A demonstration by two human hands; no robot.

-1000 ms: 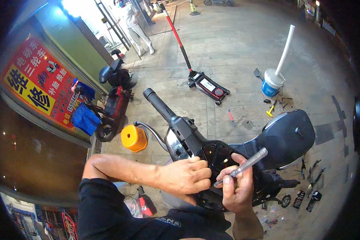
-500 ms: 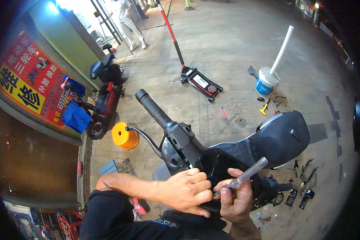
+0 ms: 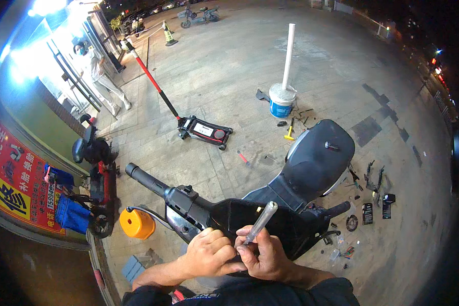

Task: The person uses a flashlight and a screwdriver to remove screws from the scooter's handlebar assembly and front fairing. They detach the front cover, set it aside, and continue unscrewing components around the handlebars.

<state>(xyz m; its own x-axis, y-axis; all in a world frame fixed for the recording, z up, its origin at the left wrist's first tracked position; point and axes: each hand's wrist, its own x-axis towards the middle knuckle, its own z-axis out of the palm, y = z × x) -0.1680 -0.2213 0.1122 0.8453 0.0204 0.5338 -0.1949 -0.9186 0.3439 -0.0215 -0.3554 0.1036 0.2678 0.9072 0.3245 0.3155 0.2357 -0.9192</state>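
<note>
An electric scooter with black panels stands in front of me, its left handlebar grip [image 3: 153,182] toward the left and its seat [image 3: 319,153] farther off to the right. At its near end, my right hand [image 3: 264,257] pinches a screwdriver with a clear handle [image 3: 261,222]; the handle points up and away, and the tip is hidden by the fingers. My left hand [image 3: 209,253] is curled closed right beside it, knuckles up. Whatever the left fingers hold, if anything, is out of sight.
Beyond the scooter lie a floor jack [image 3: 205,130] and a bucket [image 3: 281,102] with a white pole. A yellow hammer [image 3: 289,130] rests near the bucket. Loose parts [image 3: 375,181] lie right of the seat. An orange stool [image 3: 137,224] is at left; a person [image 3: 101,76] stands far left.
My view has turned, so the scooter, jack and bucket sit farther left in the picture. The screwdriver's handle points more steeply upward. Both hands remain close together at the scooter's near end.
</note>
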